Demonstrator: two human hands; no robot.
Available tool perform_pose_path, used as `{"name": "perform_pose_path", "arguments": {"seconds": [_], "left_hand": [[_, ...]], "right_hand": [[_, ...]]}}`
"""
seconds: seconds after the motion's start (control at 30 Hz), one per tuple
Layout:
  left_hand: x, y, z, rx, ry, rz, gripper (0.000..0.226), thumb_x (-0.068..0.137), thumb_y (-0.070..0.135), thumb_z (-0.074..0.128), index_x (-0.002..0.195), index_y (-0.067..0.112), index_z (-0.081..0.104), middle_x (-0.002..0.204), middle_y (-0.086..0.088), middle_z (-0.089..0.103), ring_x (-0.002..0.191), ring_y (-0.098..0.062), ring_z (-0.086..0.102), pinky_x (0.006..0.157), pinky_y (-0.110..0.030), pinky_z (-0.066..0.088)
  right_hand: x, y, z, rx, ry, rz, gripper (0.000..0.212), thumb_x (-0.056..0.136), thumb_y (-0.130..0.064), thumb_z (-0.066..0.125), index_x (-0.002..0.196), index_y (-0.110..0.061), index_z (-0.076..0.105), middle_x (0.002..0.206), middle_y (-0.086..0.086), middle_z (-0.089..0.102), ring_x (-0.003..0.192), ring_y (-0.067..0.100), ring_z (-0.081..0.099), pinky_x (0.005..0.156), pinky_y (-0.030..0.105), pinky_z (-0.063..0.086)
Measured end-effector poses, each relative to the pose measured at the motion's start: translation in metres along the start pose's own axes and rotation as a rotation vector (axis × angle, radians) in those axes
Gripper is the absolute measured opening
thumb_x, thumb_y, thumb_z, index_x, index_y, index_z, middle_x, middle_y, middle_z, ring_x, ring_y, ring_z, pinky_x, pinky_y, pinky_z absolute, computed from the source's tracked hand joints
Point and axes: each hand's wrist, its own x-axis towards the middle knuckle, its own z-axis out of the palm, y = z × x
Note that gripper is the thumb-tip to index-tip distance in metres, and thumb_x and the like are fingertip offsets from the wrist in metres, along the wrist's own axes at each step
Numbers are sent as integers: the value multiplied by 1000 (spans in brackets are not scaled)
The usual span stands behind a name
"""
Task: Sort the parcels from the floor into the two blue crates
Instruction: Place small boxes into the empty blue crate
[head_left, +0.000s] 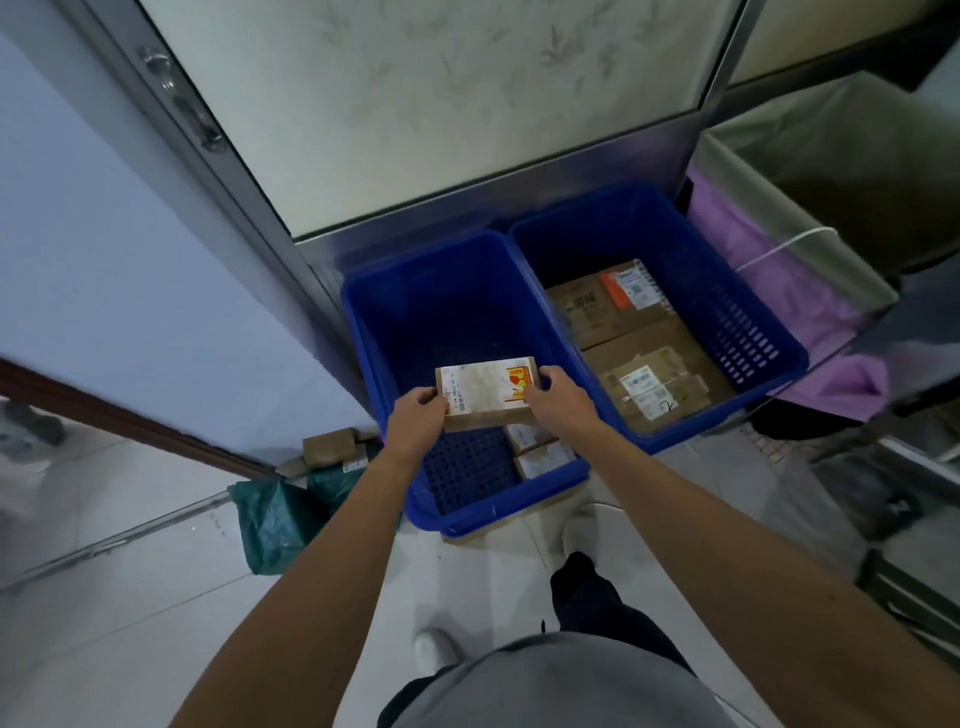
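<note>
Small labelled box (485, 391) held level over the left blue crate (447, 312), above its near half and not yet on the crate floor. Left hand (418, 411) has fingers curled round the box's left end; right hand (557, 396) pinches the right end, thumb on top. Two small parcels (540, 448) already lie at the crate's near right corner; the mesh floor along the near left side is bare. The right blue crate (748, 332) carries two large cartons (647, 382) lying flat, so the sort looks to be by size, and this box likely belongs on the left. To place it well: lower it straight down, label up, into the bare patch beside the small parcels, keeping it clear of the wall shared with the right crate; ease the fingers off only once it sits flat. A green bag (272, 519) and a brown box (328, 448) wait on the floor by the crate's left side.
</note>
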Motion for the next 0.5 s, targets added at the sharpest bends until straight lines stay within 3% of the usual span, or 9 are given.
{"name": "perform_pose_path", "arguments": {"seconds": [0.23, 0.37, 0.5], "left_hand": [[41, 28, 68, -43, -7, -133, 28, 101, 29, 51, 124, 20, 64, 102, 6, 66, 94, -23, 65, 86, -50, 53], [63, 26, 85, -116, 44, -210, 31, 98, 32, 55, 125, 21, 65, 109, 1, 68, 97, -21, 65, 90, -48, 55], [88, 13, 94, -177, 48, -263, 16, 98, 32, 57, 108, 23, 67, 109, -4, 71, 100, -22, 67, 93, -44, 53]], "right_hand": [[78, 32, -49, 3, -127, 57, 53, 101, -36, 51, 148, -16, 36, 134, 6, 58, 106, 22, 61, 95, 47, 53], [111, 37, -56, -55, -197, 59, 56, 102, -36, 50, 152, -17, 32, 136, 5, 54, 102, 21, 57, 85, 38, 50], [142, 37, -43, -89, -220, 56, 52, 98, -41, 51, 142, -15, 42, 133, 8, 47, 99, 25, 60, 86, 44, 53]]}}
